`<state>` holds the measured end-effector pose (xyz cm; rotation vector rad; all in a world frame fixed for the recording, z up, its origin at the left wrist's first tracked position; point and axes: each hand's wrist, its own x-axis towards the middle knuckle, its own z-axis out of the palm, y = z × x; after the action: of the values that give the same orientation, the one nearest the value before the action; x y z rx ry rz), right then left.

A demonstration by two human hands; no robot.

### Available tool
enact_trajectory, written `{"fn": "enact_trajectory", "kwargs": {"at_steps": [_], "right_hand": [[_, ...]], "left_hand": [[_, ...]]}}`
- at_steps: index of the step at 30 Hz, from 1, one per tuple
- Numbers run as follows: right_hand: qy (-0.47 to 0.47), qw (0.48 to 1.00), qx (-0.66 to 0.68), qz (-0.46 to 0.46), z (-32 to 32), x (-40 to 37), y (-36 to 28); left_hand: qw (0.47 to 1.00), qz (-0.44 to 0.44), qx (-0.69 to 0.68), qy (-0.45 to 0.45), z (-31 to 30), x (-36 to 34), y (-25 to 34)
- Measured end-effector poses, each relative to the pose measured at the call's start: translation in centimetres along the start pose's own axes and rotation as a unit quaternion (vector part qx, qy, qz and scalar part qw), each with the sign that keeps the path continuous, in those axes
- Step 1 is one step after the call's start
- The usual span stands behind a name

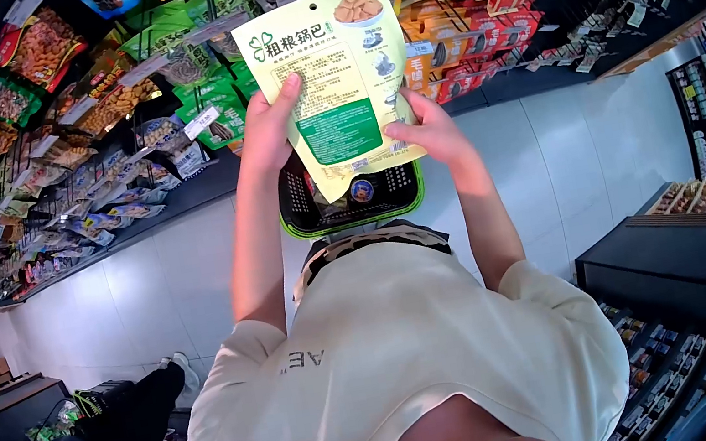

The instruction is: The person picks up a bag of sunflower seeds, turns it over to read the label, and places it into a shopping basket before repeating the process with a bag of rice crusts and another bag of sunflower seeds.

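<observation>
A pale yellow snack bag (323, 87) with a green text panel and a picture of crisp pieces in a bowl is held up in front of me, its printed back facing me. My left hand (267, 132) grips its left edge, thumb lying on the printed text. On the lower right edge, my right hand (428, 125) pinches the bag with the thumb in front. The other fingers of both hands are mostly hidden behind it. Below the bag is a black shopping basket (302, 219) with a green rim, partly covered, holding some packaged items.
Shelves of hanging snack bags (207, 114) curve across the front and left, with price tags along them. A person (119, 433) in dark clothes is at the lower left beside more goods. A dark display unit (654, 256) stands at the right on the pale tiled floor (527, 156).
</observation>
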<state>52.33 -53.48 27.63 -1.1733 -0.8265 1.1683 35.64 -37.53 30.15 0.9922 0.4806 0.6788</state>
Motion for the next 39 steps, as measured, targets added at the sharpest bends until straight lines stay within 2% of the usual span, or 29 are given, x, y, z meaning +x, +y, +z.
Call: {"fn": "enact_trajectory", "kwargs": {"at_steps": [2,6,12,16,19,25,27,28,30,32,33,34,35,37,38,39], "right_hand": [[0.008,0.999,-0.032,-0.012,-0.2,-0.6,-0.4],[-0.002,1.0,-0.002,0.021,0.3,-0.5,-0.5],[-0.021,0.997,-0.07,0.038,0.9,-0.3,1.2],[-0.01,0.995,-0.092,0.046,0.2,-0.1,3.1],[0.011,0.995,-0.099,0.028,0.3,0.6,3.3],[0.012,0.996,-0.09,0.024,-0.1,2.2,4.1],[0.043,0.977,-0.21,-0.01,0.5,2.1,3.8],[0.047,0.977,-0.21,-0.007,1.2,1.9,3.3],[0.112,0.933,-0.339,-0.044,3.0,1.5,1.4],[0.093,0.939,-0.329,-0.037,4.4,1.6,0.1],[0.064,0.922,-0.371,-0.09,5.1,1.7,-0.1],[0.034,0.901,-0.41,-0.141,5.9,1.7,-0.5],[0.007,0.914,-0.383,-0.135,7.2,1.7,-1.5],[0.016,0.89,-0.417,-0.184,7.6,2.7,0.4],[0.028,0.881,-0.427,-0.202,7.6,3.0,1.1],[0.029,0.881,-0.428,-0.199,7.6,3.0,1.3]], "left_hand": [[1.0,0.009,-0.004,-0.006,0.6,-0.1,0.3],[1.0,0.026,-0.015,-0.008,-0.4,0.0,0.9],[0.999,-0.016,-0.027,0.02,-2.6,-0.6,-0.9],[0.999,-0.007,-0.033,0.027,-2.7,-1.1,-1.9],[0.998,0.023,0.034,0.053,-2.0,-1.5,-0.9],[0.992,0.047,0.11,0.035,-1.7,-1.4,-0.1],[0.99,0.05,0.131,0.026,-1.6,-1.3,-0.2],[0.988,0.063,0.132,0.05,-1.2,-1.3,-0.3],[0.986,0.072,0.131,0.074,-0.3,-1.3,-0.4],[0.962,0.121,0.213,0.119,0.6,-1.6,-0.6],[0.953,0.132,0.247,0.119,1.2,-1.7,-0.8],[0.95,0.129,0.27,0.089,1.3,-1.7,-1.3],[0.94,0.146,0.301,0.073,1.8,-1.8,-1.5],[0.908,0.201,0.363,0.052,2.8,-2.0,-1.8],[0.91,0.196,0.361,0.051,3.0,-2.0,-1.9],[0.895,0.23,0.379,0.036,3.2,-1.9,-2.0]]}}
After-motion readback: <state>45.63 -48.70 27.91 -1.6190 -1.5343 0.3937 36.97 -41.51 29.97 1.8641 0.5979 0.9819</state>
